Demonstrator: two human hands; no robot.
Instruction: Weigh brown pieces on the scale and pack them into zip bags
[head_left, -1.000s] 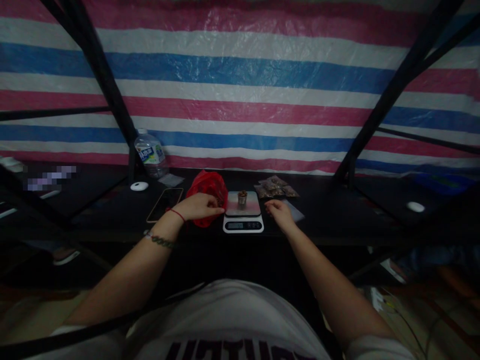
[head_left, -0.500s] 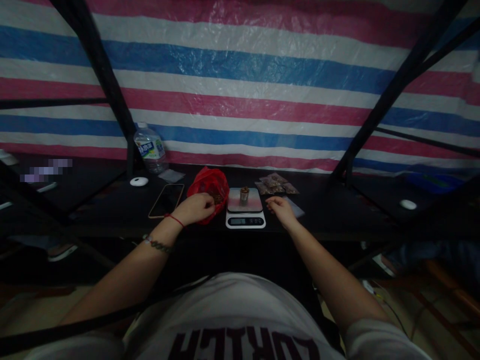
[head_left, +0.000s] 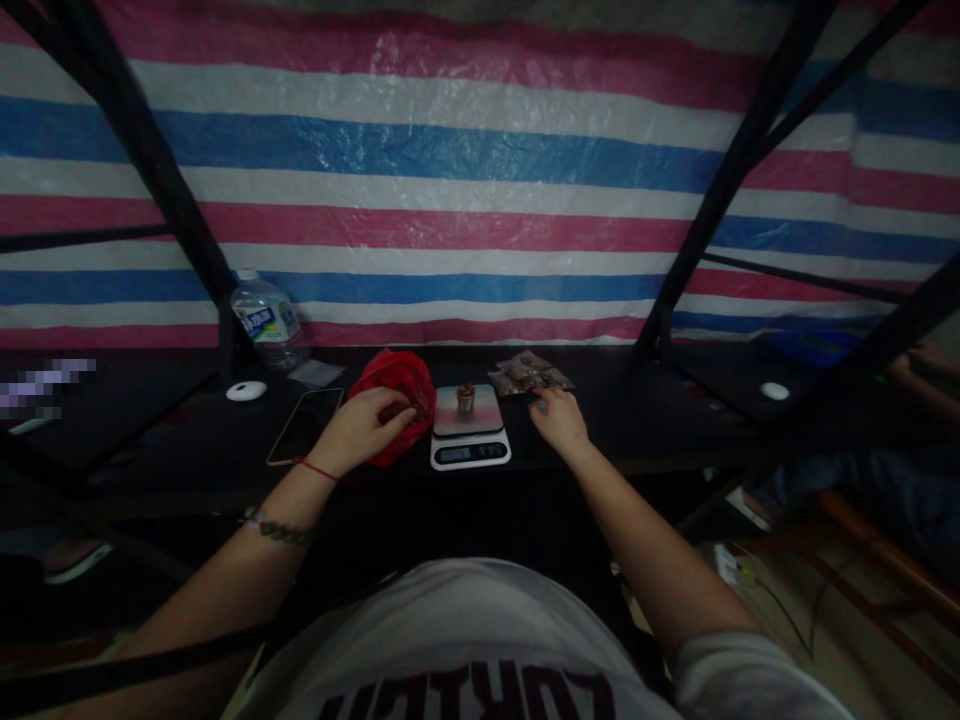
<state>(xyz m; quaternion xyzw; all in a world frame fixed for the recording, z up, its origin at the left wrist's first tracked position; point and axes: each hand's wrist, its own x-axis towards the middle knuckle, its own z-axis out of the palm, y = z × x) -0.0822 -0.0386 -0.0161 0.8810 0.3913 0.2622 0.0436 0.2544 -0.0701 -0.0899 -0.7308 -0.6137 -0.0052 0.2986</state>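
My left hand [head_left: 367, 425] reaches into the mouth of a crumpled red plastic bag [head_left: 386, 372], its fingers curled together near the small brown pieces inside. Whatever sits between the fingertips is too small to make out. Right of the bag stands a white digital kitchen scale [head_left: 471, 455] with a metal plate. On that plate is a small metal cup [head_left: 466, 402] heaped with brown pieces. My right hand [head_left: 561, 420] rests palm down to the right of the scale, fingers apart, at the near side of several small clear packets [head_left: 531, 372] with brown contents.
A phone [head_left: 306, 427] lies left of the red bag. Behind it are a thin clear plastic bag [head_left: 316, 374], a large labelled bottle [head_left: 268, 325] and a white round device [head_left: 246, 391]. Black metal posts [head_left: 161, 180] frame the table. Another person's arm [head_left: 930, 385] shows at far right.
The view has shifted, so the tabletop items appear further left. My right hand has moved toward the filled packets, its fingers now spread. My left hand stays at the red bag.
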